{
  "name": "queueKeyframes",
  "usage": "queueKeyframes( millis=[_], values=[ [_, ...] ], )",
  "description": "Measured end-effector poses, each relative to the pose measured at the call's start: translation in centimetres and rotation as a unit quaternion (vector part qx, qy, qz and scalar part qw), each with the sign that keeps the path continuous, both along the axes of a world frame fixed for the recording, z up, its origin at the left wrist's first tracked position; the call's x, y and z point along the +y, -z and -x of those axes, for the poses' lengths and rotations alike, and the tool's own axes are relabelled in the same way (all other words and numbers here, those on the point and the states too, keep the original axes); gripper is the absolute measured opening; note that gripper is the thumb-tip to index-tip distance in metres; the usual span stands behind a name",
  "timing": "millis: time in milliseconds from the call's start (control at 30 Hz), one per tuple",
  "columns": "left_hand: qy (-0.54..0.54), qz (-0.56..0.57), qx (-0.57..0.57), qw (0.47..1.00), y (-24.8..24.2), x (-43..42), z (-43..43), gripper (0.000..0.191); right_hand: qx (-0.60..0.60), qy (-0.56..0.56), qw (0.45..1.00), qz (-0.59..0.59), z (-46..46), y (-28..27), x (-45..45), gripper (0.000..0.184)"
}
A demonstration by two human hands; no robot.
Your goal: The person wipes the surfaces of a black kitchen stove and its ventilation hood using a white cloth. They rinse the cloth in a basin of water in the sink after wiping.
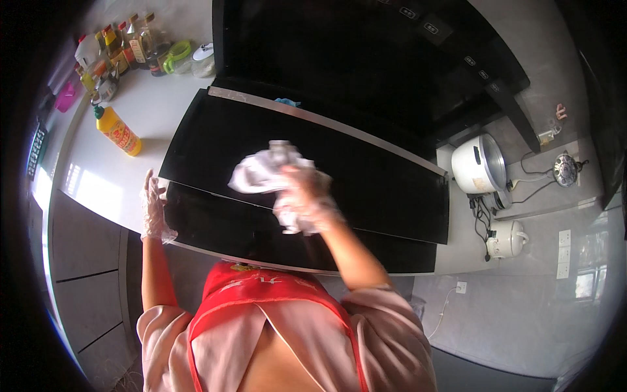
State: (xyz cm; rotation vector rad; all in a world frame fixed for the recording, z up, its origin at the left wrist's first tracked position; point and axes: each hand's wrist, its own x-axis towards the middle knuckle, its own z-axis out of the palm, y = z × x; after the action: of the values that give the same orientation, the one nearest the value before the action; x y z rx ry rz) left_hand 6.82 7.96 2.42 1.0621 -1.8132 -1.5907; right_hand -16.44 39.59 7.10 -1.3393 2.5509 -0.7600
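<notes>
My right hand point(306, 196), in a clear plastic glove, grips a crumpled white cloth point(262, 171) over the black glass top point(372, 186) of the cooking unit. Hand and cloth are blurred. My left hand point(156, 210), gloved the same way, rests at the left front corner of the unit, beside the white counter, holding nothing that shows. A yellow squeeze bottle with a green cap point(119, 131) stands on the counter beyond my left hand. A small blue item point(287, 102) lies behind the metal strip point(323, 120) at the back of the glass top.
Sauce bottles point(137, 46), a green-handled jug point(177, 61) and a lidded glass jar point(203, 61) stand at the back left. On the right are a white rice cooker point(477, 164), cords point(482, 220) and a smaller white appliance point(505, 239). A black range hood point(343, 59) rises behind.
</notes>
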Motion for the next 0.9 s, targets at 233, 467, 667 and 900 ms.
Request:
queueKeyframes(
  millis=[233,467,667,900],
  values=[
    [-0.06,0.097,-0.007,0.993,-4.2,3.1,-0.2,0.057,0.007,0.438,0.899,0.01,6.9,0.2,28.0,0.033],
    [0.104,0.056,0.115,0.986,-7.0,9.3,3.8,0.053,0.025,0.516,0.839,0.174,5.3,-0.9,25.0,0.033],
    [0.289,0.0,0.049,0.956,-9.1,15.0,6.5,0.043,-0.403,0.447,0.744,0.291,-2.3,-4.0,13.9,0.024],
    [0.452,-0.207,0.104,0.862,-9.0,19.9,11.9,0.057,-0.621,0.129,0.541,0.553,-2.7,-3.9,11.4,0.046]
  ],
)
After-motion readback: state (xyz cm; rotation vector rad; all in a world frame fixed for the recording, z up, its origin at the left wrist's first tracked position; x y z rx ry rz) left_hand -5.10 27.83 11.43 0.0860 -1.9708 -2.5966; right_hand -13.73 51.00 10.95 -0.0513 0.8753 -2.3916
